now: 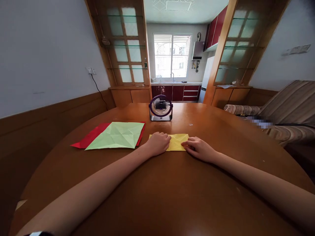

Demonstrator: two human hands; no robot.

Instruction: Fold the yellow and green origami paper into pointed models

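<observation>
1. Where the head view looks forward, a round brown wooden surface (157, 196) fills the lower half, with wood-panelled walls at both sides, a striped sofa (287, 111) at the right, and a kitchen with red cabinets and a window beyond two glazed wooden partitions.
2. One folded yellow paper (177, 141) lies flat near the middle of the surface, just in front of one small purple fan (160, 108); its long axis runs left to right, its long edges facing the person and the fan.
3. The left hand (158, 143) rests as a loose fist on the paper's left end, fingers curled under, pressing rather than grasping.
4. The right hand (199, 148) lies on the paper's right end, its fingers (188, 143) bent and touching the sheet; the grip is half closed, holding nothing off the surface.
5. Two more sheets lie to the left, well apart from the hands: one creased green paper (118, 135) on top of one red paper (90, 137).
</observation>
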